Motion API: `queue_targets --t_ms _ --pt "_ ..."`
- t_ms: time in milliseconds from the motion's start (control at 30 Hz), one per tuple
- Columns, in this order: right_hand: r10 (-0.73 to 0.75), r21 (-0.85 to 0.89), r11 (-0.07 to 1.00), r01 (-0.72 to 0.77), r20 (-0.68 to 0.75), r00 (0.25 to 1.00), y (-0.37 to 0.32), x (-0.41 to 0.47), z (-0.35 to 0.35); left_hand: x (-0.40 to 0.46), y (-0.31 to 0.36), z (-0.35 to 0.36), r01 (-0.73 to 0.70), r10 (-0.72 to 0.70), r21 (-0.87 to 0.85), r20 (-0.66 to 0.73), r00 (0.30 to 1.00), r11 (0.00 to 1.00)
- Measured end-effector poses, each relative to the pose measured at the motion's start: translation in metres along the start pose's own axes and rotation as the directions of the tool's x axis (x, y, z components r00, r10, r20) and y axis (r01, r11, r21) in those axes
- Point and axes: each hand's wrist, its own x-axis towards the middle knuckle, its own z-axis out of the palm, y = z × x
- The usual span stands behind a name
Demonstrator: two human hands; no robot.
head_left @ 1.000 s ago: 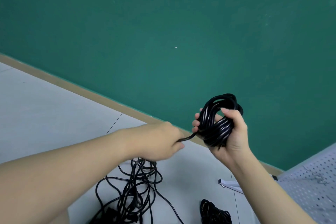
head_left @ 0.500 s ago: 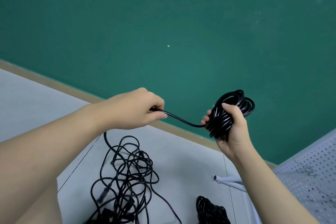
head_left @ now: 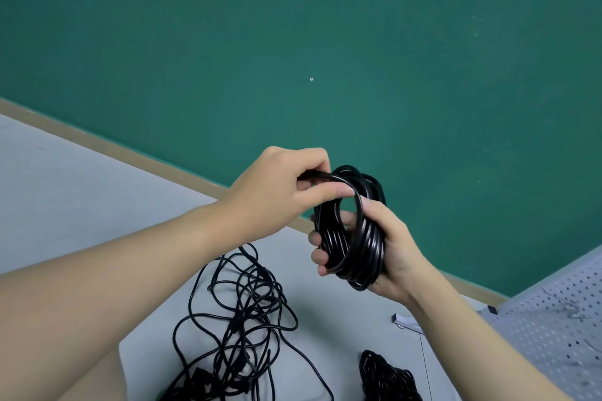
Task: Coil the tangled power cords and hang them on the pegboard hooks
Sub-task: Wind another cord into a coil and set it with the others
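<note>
Head view: a black coiled cord [head_left: 350, 231] is held at the centre of the frame, in front of a green wall [head_left: 293, 42]. The coil is grasped by the right hand [head_left: 381, 247], whose fingers [head_left: 317, 257] are curled through its opening from below while the thumb is laid over the outer loops. A free strand of the same cord is pinched by the left hand [head_left: 280, 192] between thumb and forefinger, just to the upper left of the coil, and is arched over the coil's top. The 2 hands are nearly touching.

Below the hands, at the lower centre of the frame, a tangled heap of black cords [head_left: 234, 319] is spread on the pale grey floor [head_left: 81, 205]; 1 loose strand is trailed from it toward the bottom edge. A second, compact bundle of black cord [head_left: 384, 374] is seen on the floor at the lower right of centre, well apart from the heap.

A white perforated pegboard [head_left: 553, 319] is visible in the lower right corner, and a white bracket [head_left: 405, 322] is seen just beside its left edge. A beige skirting strip [head_left: 114, 146] is run diagonally where wall and floor meet.
</note>
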Motion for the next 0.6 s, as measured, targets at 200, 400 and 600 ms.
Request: queue_targets --t_ms 200,400,600 --pt "0.076 0.043 0.996 -0.082 0.128 0.989 0.005 0.001 0.006 0.002 -0.007 0.004 0.176 -0.176 -0.043 0.003 0.984 0.983" --pt "0.052 -0.075 0.997 -0.036 0.221 0.974 0.003 -0.006 0.011 0.002 -0.007 -0.003 0.307 -0.307 -0.046 0.024 0.952 0.95" --pt "-0.004 -0.092 0.995 0.029 0.262 0.965 0.001 -0.008 0.019 -0.001 -0.009 -0.003 0.311 -0.298 -0.078 0.139 0.944 0.947"
